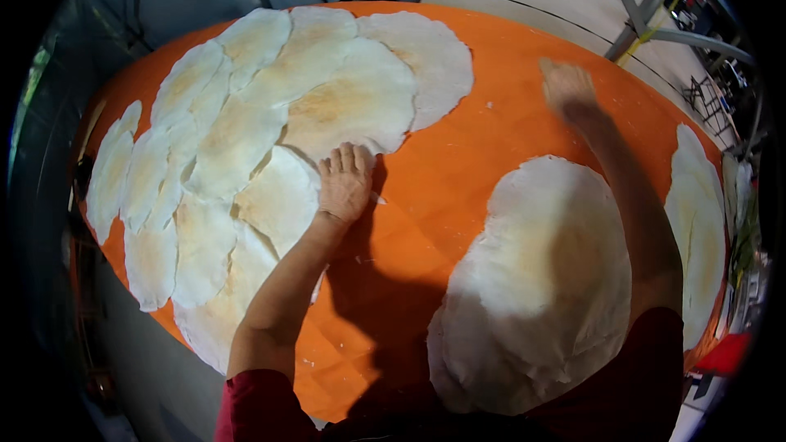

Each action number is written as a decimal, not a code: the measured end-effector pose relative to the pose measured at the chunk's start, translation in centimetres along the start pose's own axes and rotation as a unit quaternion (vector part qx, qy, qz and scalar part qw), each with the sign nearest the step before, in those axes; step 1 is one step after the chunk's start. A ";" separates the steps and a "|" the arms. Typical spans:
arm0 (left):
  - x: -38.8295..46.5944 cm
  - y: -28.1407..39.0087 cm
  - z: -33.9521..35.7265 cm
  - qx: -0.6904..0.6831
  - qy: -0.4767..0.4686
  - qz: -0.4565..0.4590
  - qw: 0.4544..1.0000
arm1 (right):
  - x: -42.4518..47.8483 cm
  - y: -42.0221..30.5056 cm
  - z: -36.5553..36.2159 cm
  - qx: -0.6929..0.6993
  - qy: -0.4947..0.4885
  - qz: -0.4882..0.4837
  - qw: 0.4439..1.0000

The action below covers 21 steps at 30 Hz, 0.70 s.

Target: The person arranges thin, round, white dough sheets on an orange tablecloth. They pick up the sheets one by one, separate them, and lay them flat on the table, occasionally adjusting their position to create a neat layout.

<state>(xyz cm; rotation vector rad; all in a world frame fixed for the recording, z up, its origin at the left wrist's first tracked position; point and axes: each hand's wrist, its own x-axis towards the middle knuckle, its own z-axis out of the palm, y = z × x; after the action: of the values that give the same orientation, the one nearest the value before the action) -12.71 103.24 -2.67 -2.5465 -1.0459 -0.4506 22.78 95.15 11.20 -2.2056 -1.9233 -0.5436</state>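
Note:
My left hand [347, 181] rests palm down at the lower edge of a thin, off-white round sheet [350, 101] with a tan middle. Its fingers lie over the sheet's rim; the thumb is hidden. Many like sheets overlap around it, including a smaller-looking one [276, 196] beside my wrist. The sheets resemble flatbread, but the material is not certain. Farther off to the right, my right hand [568, 83] is blurred above the orange cover [509, 110], and its fingers cannot be made out. Below my right forearm lies a stack of similar sheets [546, 245], partly in shadow.
Another off-white sheet [694, 239] lies at the far right edge of the orange surface. Metal frame bars [645, 24] stand beyond the back right. White crumbs or scraps [381, 198] dot the cover. Grey floor [147, 350] shows at lower left.

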 end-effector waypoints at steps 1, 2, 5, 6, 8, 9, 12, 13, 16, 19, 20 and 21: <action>0.3 0.0 0.1 0.011 -0.028 0.022 0.999 | -1.3 0.9 1.9 0.078 0.007 0.020 0.997; 0.5 0.0 0.1 0.023 -0.055 0.043 0.997 | -2.5 1.5 3.6 0.156 0.016 0.037 0.987; 1.5 0.2 -0.7 0.040 -0.099 0.045 0.993 | -3.4 -3.1 7.1 0.502 -0.184 0.299 0.790; 2.1 0.1 -1.0 0.017 -0.120 0.013 0.993 | -3.1 -4.8 7.6 0.600 -0.210 0.350 0.688; 2.4 -0.4 -1.5 -0.055 -0.140 -0.032 0.988 | -1.7 -7.7 10.4 0.705 -0.155 0.377 0.580; 2.8 -0.4 -1.6 -0.112 -0.134 -0.039 0.984 | -0.6 -9.1 10.6 0.718 -0.109 0.412 0.551; 2.2 -1.4 0.0 -0.156 -0.052 -0.004 0.986 | 3.4 -13.1 12.3 0.723 -0.017 0.482 0.495; 2.0 -1.4 0.8 -0.154 -0.015 0.019 0.988 | 4.7 -13.6 14.6 0.706 -0.008 0.494 0.508; 3.6 -3.5 -2.7 -0.237 -0.030 -0.069 0.969 | 6.4 -13.0 12.8 0.688 0.026 0.346 0.637; 6.1 -6.7 -7.7 -0.261 0.022 -0.090 0.961 | 3.0 -8.0 2.7 0.673 0.073 0.318 0.664; 6.7 -8.3 -9.7 -0.265 0.033 -0.075 0.961 | 0.2 -5.6 -0.7 0.693 0.074 0.276 0.662; 7.2 -10.2 -10.1 -0.313 0.084 -0.017 0.946 | -3.5 -2.8 -4.4 0.659 0.078 0.260 0.702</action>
<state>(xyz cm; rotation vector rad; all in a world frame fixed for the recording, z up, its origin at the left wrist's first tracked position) -16.73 110.05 11.29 -2.9464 -0.9973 -1.1468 18.99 90.81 13.65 -1.4062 -0.8508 0.5929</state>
